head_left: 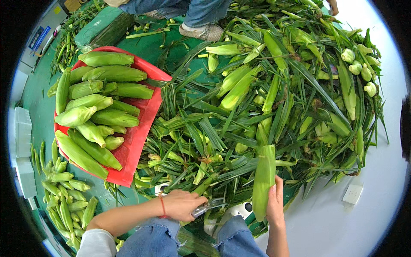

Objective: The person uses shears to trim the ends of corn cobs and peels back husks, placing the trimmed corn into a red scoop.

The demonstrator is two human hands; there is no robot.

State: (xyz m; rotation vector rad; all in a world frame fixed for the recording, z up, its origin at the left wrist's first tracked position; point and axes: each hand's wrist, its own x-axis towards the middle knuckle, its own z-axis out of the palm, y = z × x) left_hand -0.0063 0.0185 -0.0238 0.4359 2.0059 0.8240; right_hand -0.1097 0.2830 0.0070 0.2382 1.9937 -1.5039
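Head view, read as a clock face, places the held corn ear point(263, 184) between four and five o'clock. The right hand point(275, 203) grips this ear along its right side, fingers and thumb against the green husk; the ear stands nearly upright in the view, its lower end above the knee of the person's jeans point(154, 237). Near half past six, the left hand point(182, 205) is closed around a grey hand tool point(207, 207) with a curved metal part; its exact kind is hard to tell. A red cord point(162, 206) circles the left wrist.

Toward two o'clock spreads a big heap of leaves and corn point(291, 98), whose near edge reaches the held ear. At nine o'clock sits a red tray point(147, 128) loaded with ears in their husks, and at eight more ears point(68, 205) lie piled on the green floor point(40, 96). Another person's shoe point(201, 32) stands at twelve; a co-worker's hand point(333, 7) shows partly between one and two. Near four, a white socket plate point(352, 194) shows.
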